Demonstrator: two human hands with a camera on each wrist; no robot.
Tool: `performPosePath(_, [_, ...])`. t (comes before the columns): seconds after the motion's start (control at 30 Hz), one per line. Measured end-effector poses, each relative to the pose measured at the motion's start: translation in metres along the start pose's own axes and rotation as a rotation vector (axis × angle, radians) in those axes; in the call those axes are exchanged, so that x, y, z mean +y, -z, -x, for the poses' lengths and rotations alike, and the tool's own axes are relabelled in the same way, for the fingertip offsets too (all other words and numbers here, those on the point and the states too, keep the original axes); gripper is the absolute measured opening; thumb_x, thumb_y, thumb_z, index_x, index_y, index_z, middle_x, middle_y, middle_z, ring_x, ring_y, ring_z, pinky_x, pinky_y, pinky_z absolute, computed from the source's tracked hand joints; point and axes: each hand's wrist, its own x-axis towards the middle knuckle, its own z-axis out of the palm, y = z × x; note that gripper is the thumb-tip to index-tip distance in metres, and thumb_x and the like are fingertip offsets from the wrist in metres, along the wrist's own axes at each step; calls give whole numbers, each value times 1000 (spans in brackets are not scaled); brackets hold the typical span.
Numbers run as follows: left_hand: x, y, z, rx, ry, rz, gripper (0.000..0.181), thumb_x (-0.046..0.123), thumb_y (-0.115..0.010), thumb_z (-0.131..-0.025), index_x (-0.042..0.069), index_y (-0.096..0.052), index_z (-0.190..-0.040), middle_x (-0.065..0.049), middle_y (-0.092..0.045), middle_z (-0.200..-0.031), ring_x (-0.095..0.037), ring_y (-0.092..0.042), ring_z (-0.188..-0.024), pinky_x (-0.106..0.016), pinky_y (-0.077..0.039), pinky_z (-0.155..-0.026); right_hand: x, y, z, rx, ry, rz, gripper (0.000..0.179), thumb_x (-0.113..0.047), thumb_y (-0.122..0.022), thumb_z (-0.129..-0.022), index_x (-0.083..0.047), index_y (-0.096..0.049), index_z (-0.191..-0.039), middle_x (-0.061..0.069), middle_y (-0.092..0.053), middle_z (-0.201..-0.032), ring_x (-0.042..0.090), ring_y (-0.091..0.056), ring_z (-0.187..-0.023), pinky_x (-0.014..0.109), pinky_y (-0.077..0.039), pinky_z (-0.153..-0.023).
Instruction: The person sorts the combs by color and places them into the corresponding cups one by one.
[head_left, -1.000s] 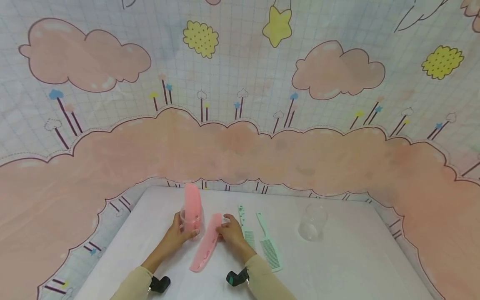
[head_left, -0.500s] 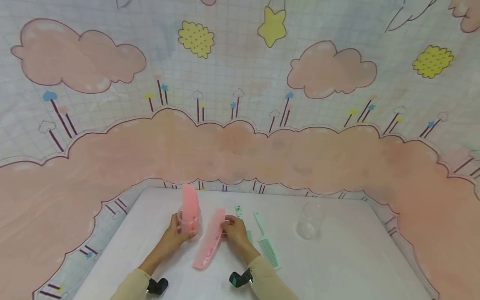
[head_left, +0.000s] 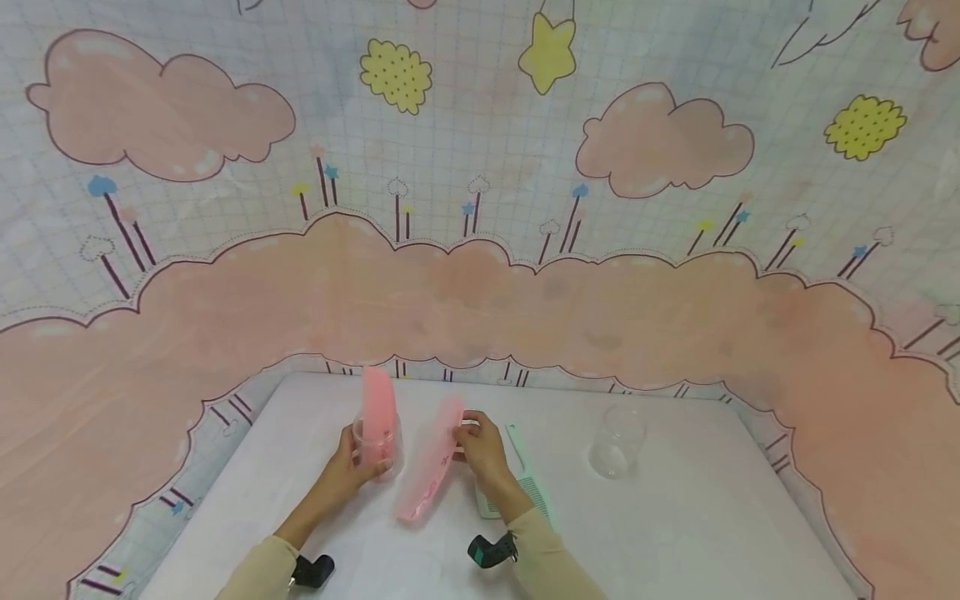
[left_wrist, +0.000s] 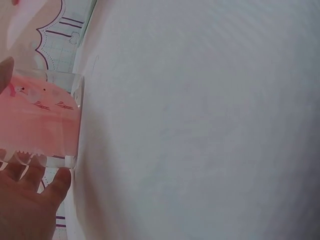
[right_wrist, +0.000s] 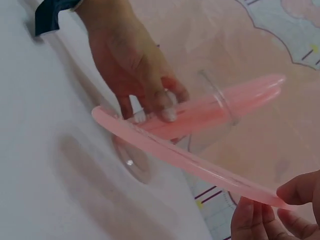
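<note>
My left hand (head_left: pixel 347 473) grips a clear plastic cup (head_left: pixel 395 460) that stands upright at the table's left. Pink combs (head_left: pixel 378 398) stand in this cup; the right wrist view shows two top ends close together. In the left wrist view, printed marks and teeth on a pink comb (left_wrist: pixel 37 120) show through the cup wall. Another pink comb (head_left: pixel 429 477) is pinched near its upper end by my right hand (head_left: pixel 483 454). It slants above the table just right of the cup, its shadow apart from it in the right wrist view.
Two green combs lie right of centre: one with a handle (head_left: pixel 517 442), the other (head_left: pixel 487 507) mostly hidden behind my right hand and forearm. A second clear cup (head_left: pixel 618 454) stands farther right on the white table (head_left: pixel 712 500). A patterned cloth (head_left: pixel 480 308) rises behind.
My right hand has moved up and right with the pink comb, lifting it and covering more of the green combs. My left hand keeps its grip on the cup.
</note>
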Motion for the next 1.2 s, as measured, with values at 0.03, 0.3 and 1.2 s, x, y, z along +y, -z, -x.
performPosePath(0.03, [0, 0, 0, -1, -1, -1, 101, 44, -71, -88, 6, -3, -153, -30, -18, -158, -54, -28, -142, -62, -40, -107, -3, 2, 0, 10, 7, -2, 37, -11, -58, -96, 0, -51, -131, 19, -67, -106, 18, -64, -88, 33, -61, -72])
performPosePath(0.3, [3, 0, 3, -10, 13, 17, 100, 41, -70, -89, 7, -2, -154, -28, -15, -160, -53, -25, -143, -62, -39, -108, -21, 9, 1, 36, 53, -58, 32, -11, -58, -95, -2, -54, -125, 12, -67, -101, 16, -64, -85, 33, -61, -72])
performPosePath(1.2, [1, 0, -1, -4, 11, 37, 104, 48, -71, -86, 12, -3, -155, -24, -17, -161, -50, -26, -145, -62, -37, -110, -74, 19, 8, 32, 286, -177, 30, -2, -58, -92, 0, -54, -121, 10, -62, -103, 13, -66, -83, 34, -62, -71])
